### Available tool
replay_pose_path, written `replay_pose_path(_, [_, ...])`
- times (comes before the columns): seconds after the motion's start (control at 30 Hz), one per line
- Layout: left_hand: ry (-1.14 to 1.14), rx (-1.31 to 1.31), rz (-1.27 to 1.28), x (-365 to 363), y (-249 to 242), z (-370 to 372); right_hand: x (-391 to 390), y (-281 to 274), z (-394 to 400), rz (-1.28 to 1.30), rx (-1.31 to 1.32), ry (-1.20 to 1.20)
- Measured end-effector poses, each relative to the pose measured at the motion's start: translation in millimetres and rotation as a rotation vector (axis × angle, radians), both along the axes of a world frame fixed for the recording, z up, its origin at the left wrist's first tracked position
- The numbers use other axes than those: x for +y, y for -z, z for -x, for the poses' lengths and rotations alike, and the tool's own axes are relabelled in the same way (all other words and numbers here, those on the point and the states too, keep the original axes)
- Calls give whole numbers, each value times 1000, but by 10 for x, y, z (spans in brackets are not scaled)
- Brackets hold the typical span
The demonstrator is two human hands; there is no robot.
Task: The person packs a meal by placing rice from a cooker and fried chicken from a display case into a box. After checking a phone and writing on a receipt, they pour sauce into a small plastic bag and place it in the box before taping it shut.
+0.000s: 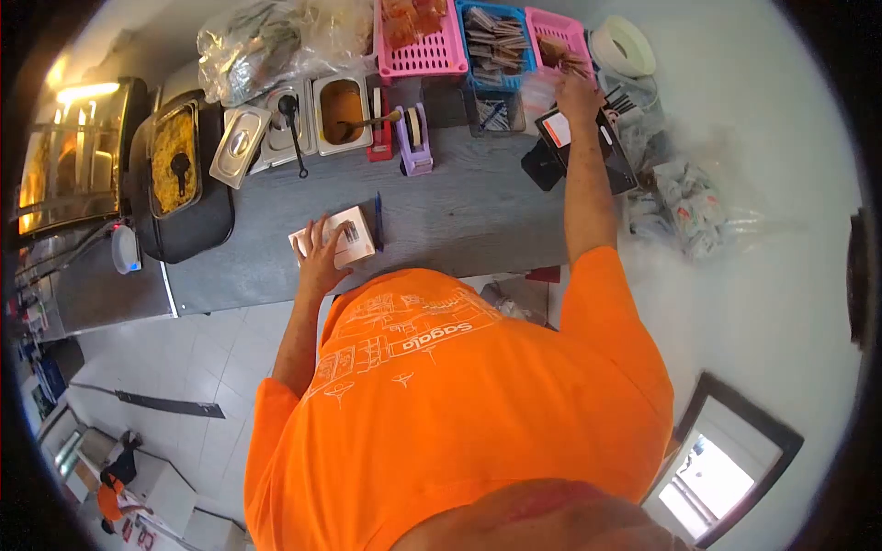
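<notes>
My left hand (322,257) lies on a small white printed box (354,231) near the counter's front edge, its fingers spread over the top. A blue pen (378,220) lies just right of the box. My right hand (578,99) is stretched forward to the front edge of a small pink basket (562,29) with brown sachets (555,51) in it. Its fingers look drawn together at the sachets; what they hold is too small to make out. Under my right forearm stands a dark device with a white-and-orange label (557,129).
Along the back stand a blue basket (526,57) of sachets, a larger pink basket (423,64), a purple tape dispenser (416,158) and a steel pan of sauce (342,101) with a ladle. A tray of yellow food (175,156) is left. Another person (110,500) works far lower left.
</notes>
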State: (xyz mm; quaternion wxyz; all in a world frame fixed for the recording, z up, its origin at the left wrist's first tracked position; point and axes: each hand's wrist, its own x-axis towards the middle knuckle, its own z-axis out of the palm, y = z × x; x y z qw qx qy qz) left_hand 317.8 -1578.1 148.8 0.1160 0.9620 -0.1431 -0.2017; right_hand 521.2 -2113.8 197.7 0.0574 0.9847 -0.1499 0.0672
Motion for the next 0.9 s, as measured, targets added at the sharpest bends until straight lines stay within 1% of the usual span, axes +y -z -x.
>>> replay_pose_path(0.07, [-140,-99,72,-1,149,90,8,-43,-121,-15,31,-65])
replay_pose_path(0.13, [-181,-115,42,-29,179,173,272,-161,-90,-180,-46,-153])
replay_pose_path(0.17, [-196,-145,42,-35,197,197,309,66,-97,-308,-323,-303])
replay_pose_path(0.23, [-179,-181,37,-33,199,204,857,38,167,-340,-707,-367])
replay_pose_path(0.3, [-197,-177,-1,-69,170,192,1209,259,562,-601,-682,-384])
replay_pose_path(0.33, [-141,-185,-2,-53,181,176,1399,401,841,-673,-671,-381])
replay_pose_path(0.4, [-168,-166,-18,-19,205,127,1775,589,1457,-725,-642,-301])
replay_pose_path(0.43, [-133,-184,-40,-43,151,84,1930,677,1766,-752,-612,-258])
replay_pose_path(0.47, [-62,-194,-42,-64,97,16,2027,787,2045,-737,-646,-194])
replay_pose_path(0.53, [-2,-125,-54,-47,1,-65,2227,965,2603,-734,-619,-231])
replay_pose_path(0.57, [98,-162,-74,-27,-20,-110,2315,984,2838,-720,-651,-149])
replay_pose_path(0.6, [185,-168,-79,-29,-40,-147,2373,1010,3073,-840,-631,-9])
replay_pose_path(0.63, [207,-186,-84,-57,-57,-189,2426,1032,3289,-960,-621,127])
replay_pose_path(0.67, [229,-206,-89,-70,-70,-214,2499,997,3498,-943,-669,203])
replay_pose_path(0.73, [391,-257,-78,-81,70,-281,2646,937,3920,-961,-892,447])
replay_pose_path(0.77, [478,-330,14,-88,151,-290,2782,1046,4196,-943,-939,532])
replay_pose_path(0.8, [561,-395,115,-126,195,-274,2912,1167,4490,-962,-782,686])
replay_pose_path(0.83, [655,-401,139,-200,212,-226,3093,1287,4777,-991,-621,828])
replay_pose_path(0.87, [716,-307,77,-291,199,-142,3324,1360,5063,-1208,-590,873])
replay_pose_path(0.9, [792,-313,78,-300,184,-101,3559,1383,5220,-1204,-644,933])
